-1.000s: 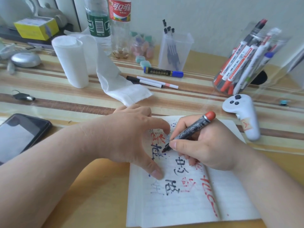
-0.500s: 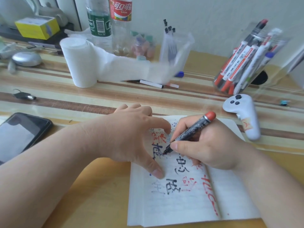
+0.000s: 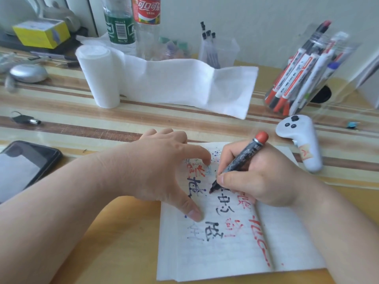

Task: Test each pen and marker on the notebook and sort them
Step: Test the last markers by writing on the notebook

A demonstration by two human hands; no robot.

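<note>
An open notebook (image 3: 231,257) lies at the front of the desk, its page covered with red, blue and black writing. My right hand (image 3: 256,177) grips a dark marker with a red end (image 3: 242,158), its tip touching the page. My left hand (image 3: 164,169) presses the left page flat with spread fingers and thumb. At the back right a clear jar (image 3: 307,72) holds several markers. A clear cup (image 3: 217,52) at the back holds several black pens.
A paper towel roll (image 3: 100,74) stands behind the notebook, its loose sheet (image 3: 184,85) stretched right across the desk. A white controller (image 3: 299,140) lies right of the notebook, a phone (image 3: 22,167) at the left. Two bottles (image 3: 133,23), a yellow box (image 3: 41,33) and keys (image 3: 24,119) sit farther back.
The towel's loose sheet has swung up and to the right, now covering the pens that lay on the desk. The marker tip has shifted slightly down the page.
</note>
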